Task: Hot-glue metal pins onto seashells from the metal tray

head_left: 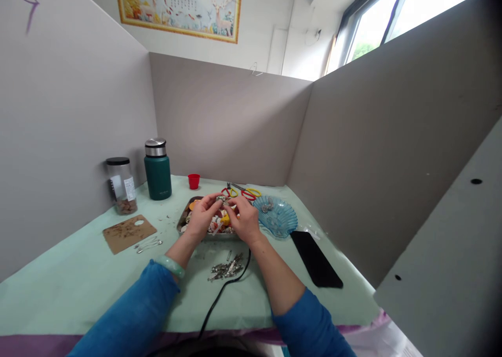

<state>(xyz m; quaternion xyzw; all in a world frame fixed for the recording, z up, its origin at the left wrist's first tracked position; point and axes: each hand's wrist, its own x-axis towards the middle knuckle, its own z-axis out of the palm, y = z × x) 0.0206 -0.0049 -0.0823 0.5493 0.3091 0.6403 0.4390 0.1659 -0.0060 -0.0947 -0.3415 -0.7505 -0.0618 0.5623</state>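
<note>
Both hands meet over a metal tray (214, 237) heaped with small white, orange and yellow pieces. Between the fingertips is a small pale greenish piece (221, 200), too small to name. My left hand (204, 213) pinches it from one side. From the other side my right hand (245, 218) grips it too, fingers closed. The hands and wrists cover part of the tray. Nearer to me, a pile of small metal clips or pin backs (226, 268) lies on the cloth, and a black cord (223, 289) runs beside it.
A blue shell-shaped dish (280, 218) holds small metal bits, with a black phone-like slab (317, 260) nearby. Scissors (249, 192) and a red cup (193, 181) stand behind. Leftward are a green flask (157, 174), a jar (123, 187) and brown card (129, 232). Partitions (231, 122) enclose the table.
</note>
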